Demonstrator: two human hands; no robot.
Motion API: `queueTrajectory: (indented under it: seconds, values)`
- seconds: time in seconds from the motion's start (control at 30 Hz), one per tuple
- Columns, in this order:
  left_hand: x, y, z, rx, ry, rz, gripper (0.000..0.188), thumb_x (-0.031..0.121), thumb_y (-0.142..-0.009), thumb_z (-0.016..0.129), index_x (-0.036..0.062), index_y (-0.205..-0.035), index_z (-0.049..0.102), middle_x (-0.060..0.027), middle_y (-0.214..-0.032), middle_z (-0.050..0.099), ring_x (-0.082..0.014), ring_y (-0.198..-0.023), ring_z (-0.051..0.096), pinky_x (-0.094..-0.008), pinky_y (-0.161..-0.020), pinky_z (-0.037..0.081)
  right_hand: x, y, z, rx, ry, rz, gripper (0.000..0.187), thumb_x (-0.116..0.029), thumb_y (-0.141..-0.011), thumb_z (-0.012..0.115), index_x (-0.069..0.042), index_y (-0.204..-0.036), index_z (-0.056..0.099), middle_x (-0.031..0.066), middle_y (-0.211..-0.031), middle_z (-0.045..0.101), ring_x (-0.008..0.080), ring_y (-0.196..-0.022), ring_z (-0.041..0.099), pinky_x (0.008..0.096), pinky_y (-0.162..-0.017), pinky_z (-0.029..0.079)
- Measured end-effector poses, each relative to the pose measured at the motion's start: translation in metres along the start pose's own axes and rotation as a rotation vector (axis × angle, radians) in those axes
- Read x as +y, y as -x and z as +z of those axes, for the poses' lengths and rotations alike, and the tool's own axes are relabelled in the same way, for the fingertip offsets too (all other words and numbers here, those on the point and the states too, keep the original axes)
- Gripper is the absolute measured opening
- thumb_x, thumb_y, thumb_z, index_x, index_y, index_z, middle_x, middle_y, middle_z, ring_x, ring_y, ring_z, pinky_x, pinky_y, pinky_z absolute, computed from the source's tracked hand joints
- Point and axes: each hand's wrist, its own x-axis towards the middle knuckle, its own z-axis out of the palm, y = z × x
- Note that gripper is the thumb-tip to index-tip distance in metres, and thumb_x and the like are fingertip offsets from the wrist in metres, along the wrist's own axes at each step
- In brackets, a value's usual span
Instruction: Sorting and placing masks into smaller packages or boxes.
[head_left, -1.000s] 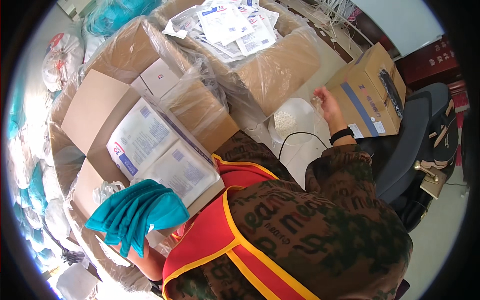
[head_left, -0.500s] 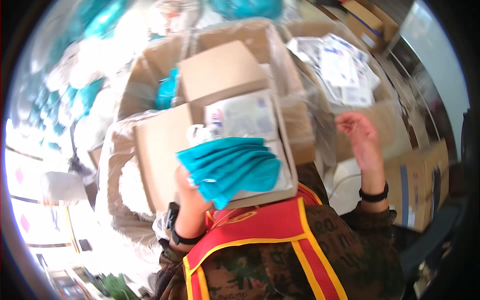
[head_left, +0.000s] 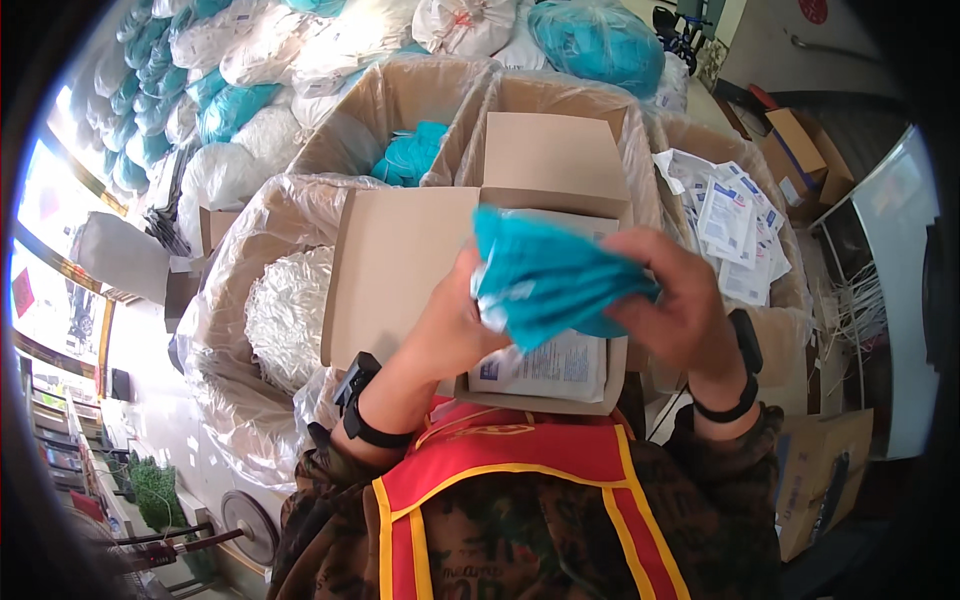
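Between my hands is a fanned stack of teal folded fabric pieces [head_left: 555, 280], slightly blurred, with white bits showing along its left side. My left hand [head_left: 452, 315] grips the stack's left end. The fingers and thumb of my right hand [head_left: 680, 295] close on its right end. The stack is above an open cardboard box [head_left: 400, 270] whose flaps are folded out to the left and the far side. Flat white printed packets [head_left: 545, 370] lie inside this box, partly hidden by the stack and my hands.
Plastic-lined cartons surround the box: one holds a white stringy pile [head_left: 290, 315], another teal pieces [head_left: 412, 152], and the right one white packets [head_left: 735, 220]. Filled bags [head_left: 597, 50] are heaped beyond. A closed carton [head_left: 820, 480] stands at the lower right.
My right hand has come in from the right and taken hold of the stack's right end. The stack, in my left hand throughout, is now held between both hands.
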Motion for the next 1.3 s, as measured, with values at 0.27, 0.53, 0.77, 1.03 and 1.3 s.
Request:
queueTrajectory:
  seconds: [0.27,0.53,0.77,1.03,1.3]
  values:
    - [-0.017,0.008,-0.031,0.336,0.278,-0.453,0.032,-0.009,-0.077,0.056,0.0004,-0.108,0.055,-0.0098,-0.101,0.064,-0.0162,-0.086,0.063,-0.0266,-0.072,0.052,0.019,-0.013,-0.021,0.232,-0.572,0.387,0.035,-0.014,-0.083,0.068,0.000,-0.114,0.057,0.0028,-0.100,0.062,0.0090,-0.089,0.058,0.0242,-0.080,0.047]
    - [0.057,-0.012,-0.035,0.087,-0.570,0.350,0.058,0.006,-0.068,0.072,0.0101,-0.123,0.056,-0.0143,-0.139,0.046,-0.0303,-0.131,0.041,-0.0446,-0.108,0.029,0.029,-0.025,-0.016,0.185,-0.710,0.557,0.045,-0.018,-0.083,0.066,0.002,-0.122,0.055,0.0079,-0.106,0.064,0.0133,-0.092,0.063,0.0257,-0.079,0.052]
    - [0.042,-0.026,-0.004,0.139,-0.911,0.574,0.041,0.010,-0.070,0.067,0.0168,-0.111,0.065,-0.0093,-0.135,0.053,-0.0302,-0.129,0.045,-0.0462,-0.109,0.022,0.023,-0.022,0.004,0.037,-1.020,0.596,0.048,-0.021,-0.086,0.062,0.003,-0.127,0.050,0.0104,-0.112,0.063,0.0160,-0.097,0.064,0.0280,-0.082,0.054]
    - [0.047,-0.039,-0.024,0.022,-0.898,0.541,0.030,0.005,-0.066,0.064,0.0073,-0.097,0.061,-0.0090,-0.113,0.061,-0.0279,-0.114,0.054,-0.0455,-0.102,0.033,0.055,0.030,0.037,0.190,-1.375,0.638,0.043,-0.027,-0.096,0.052,0.002,-0.128,0.049,0.0107,-0.120,0.060,0.0189,-0.101,0.064,0.0316,-0.088,0.052]
    - [0.035,-0.032,-0.020,-0.163,-0.868,0.375,0.042,0.001,-0.056,0.068,0.0027,-0.096,0.055,-0.0132,-0.095,0.056,-0.0351,-0.090,0.054,-0.0432,-0.081,0.044,0.019,0.029,0.042,-0.343,-0.474,0.553,0.019,-0.010,-0.090,0.062,-0.001,-0.106,0.063,0.0082,-0.111,0.061,0.0190,-0.104,0.054,0.0298,-0.089,0.042]
